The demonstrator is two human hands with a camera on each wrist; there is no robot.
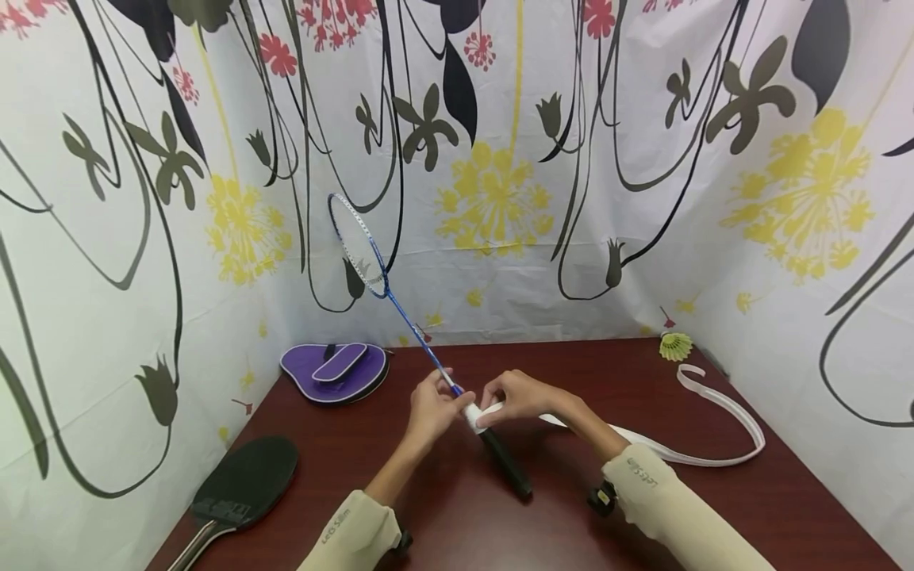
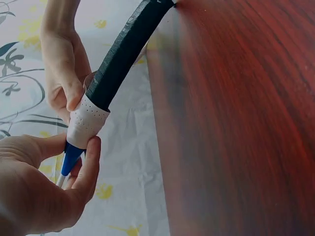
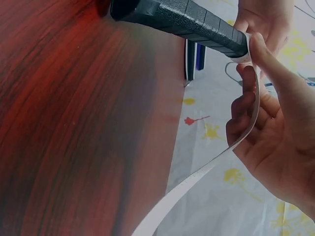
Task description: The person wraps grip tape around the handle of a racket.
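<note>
A blue and white badminton racket slants up to the left, its black handle pointing down toward the table. White perforated grip tape is wrapped round the top of the handle, just below the blue cone. My left hand holds the racket at that cone, thumb and fingers on either side. With my right hand I pinch the tape against the handle. From there the loose tape runs past my right palm and trails in a curve over the right side of the table.
A black table tennis bat lies at the table's left edge. Behind it is a purple bat case. A yellow shuttlecock sits at the back right corner. Flower-patterned sheeting encloses the dark red table at the back and sides.
</note>
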